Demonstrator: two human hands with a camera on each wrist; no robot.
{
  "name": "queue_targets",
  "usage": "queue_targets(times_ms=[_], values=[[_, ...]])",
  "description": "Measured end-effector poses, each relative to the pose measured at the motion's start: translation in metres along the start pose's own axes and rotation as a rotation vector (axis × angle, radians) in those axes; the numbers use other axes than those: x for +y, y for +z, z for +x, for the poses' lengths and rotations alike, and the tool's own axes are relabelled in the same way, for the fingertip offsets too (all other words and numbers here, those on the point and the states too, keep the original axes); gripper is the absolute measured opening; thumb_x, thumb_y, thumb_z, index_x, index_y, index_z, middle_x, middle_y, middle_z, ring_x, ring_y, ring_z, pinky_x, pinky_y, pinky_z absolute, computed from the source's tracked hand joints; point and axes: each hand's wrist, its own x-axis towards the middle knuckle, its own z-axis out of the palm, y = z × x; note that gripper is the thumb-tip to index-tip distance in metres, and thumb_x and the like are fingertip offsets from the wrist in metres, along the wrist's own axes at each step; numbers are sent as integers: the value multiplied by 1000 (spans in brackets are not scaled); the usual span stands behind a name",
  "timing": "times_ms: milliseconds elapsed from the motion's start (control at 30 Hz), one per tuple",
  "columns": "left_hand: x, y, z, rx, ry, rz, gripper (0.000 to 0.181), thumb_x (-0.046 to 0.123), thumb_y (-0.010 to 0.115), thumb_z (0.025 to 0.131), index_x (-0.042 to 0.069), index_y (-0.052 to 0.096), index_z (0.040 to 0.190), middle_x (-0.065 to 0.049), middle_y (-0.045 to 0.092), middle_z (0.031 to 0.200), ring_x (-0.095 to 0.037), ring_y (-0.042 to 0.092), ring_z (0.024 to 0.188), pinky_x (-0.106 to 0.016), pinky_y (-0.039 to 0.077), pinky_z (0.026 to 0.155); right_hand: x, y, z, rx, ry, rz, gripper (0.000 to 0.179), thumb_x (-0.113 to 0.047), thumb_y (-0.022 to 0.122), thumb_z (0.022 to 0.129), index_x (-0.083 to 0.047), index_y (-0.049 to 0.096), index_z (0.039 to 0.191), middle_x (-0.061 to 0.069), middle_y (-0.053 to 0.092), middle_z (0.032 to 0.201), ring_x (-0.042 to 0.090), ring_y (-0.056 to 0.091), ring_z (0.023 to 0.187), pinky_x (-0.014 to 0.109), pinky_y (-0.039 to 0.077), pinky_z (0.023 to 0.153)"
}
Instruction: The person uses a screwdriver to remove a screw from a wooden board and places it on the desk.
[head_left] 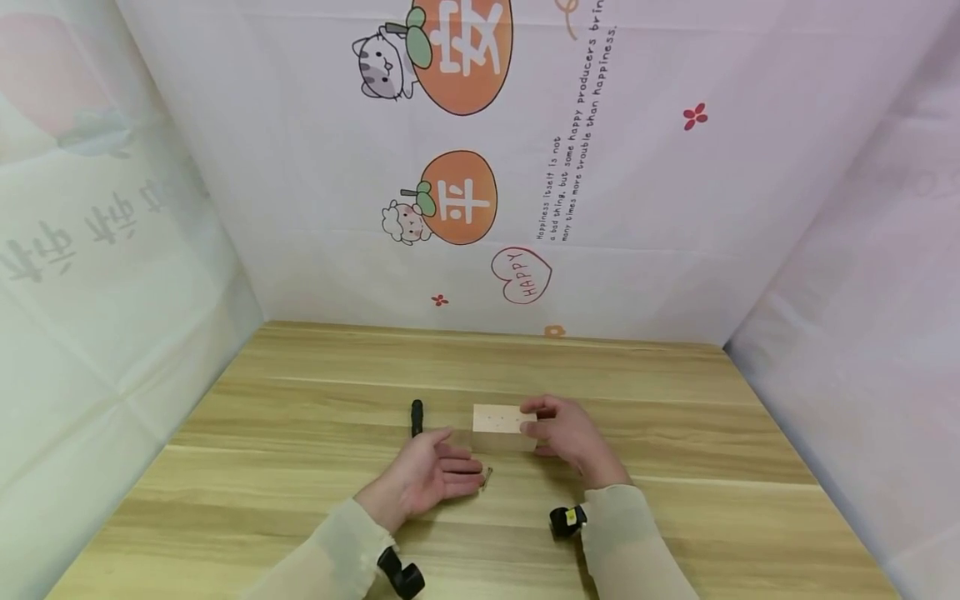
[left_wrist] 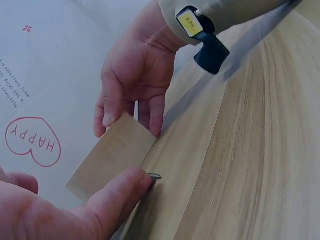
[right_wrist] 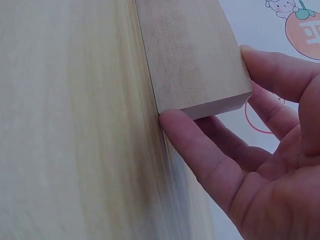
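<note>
A pale wooden block (head_left: 504, 442) with several small holes in its top lies on the table. My right hand (head_left: 566, 433) grips the block's right end, thumb and fingers spread around its edges and corner. In the right wrist view the block (right_wrist: 195, 55) shows a plain side, with fingertips at two corners. My left hand (head_left: 431, 479) is left of the block and nearer me, fingers extended and holding nothing visible. A small metal screw (head_left: 487, 478) lies right at its fingertips. In the left wrist view, the screw's tip (left_wrist: 156, 176) shows past the fingers.
A black tool handle (head_left: 417, 417) lies left of the block, its lower end hidden behind the left hand. The wood-grain table (head_left: 337, 350) meets a printed white cloth wall (head_left: 637, 283) at the back, with more cloth at both sides.
</note>
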Motion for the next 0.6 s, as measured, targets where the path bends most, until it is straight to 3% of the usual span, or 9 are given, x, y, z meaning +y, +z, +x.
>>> queue_targets(times_ms=[133, 333, 500, 600], values=[[-2, 7, 3, -20, -12, -22, 71, 37, 33, 108, -27, 24, 138, -44, 45, 128, -55, 48, 121, -56, 44, 101, -1, 0, -1, -7, -6, 12, 24, -9, 74, 91, -8, 69, 114, 16, 55, 124, 30, 59, 101, 45, 58, 76], [0, 12, 1, -31, -3, 23, 72, 39, 32, 108, -25, 26, 139, -42, 47, 129, -53, 50, 120, -57, 44, 99, -3, 3, -2, -8, -15, 13, 23, -8, 73, 91, -7, 69, 114, 17, 55, 124, 30, 59, 100, 46, 58, 75], [13, 12, -10, -43, 98, 189, 64, 35, 36, 108, -20, 35, 139, -39, 45, 135, -51, 48, 123, -56, 43, 102, -3, 2, -3, -25, -13, 36, 24, -9, 73, 92, -7, 69, 115, 16, 56, 123, 29, 59, 102, 47, 57, 77], [27, 10, -18, -21, 205, 408, 63, 39, 38, 108, -14, 37, 142, -34, 44, 140, -49, 43, 129, -57, 36, 107, -3, -3, -6, -36, -15, 55, 29, -9, 70, 93, -5, 66, 121, 17, 56, 126, 29, 60, 103, 48, 57, 79]])
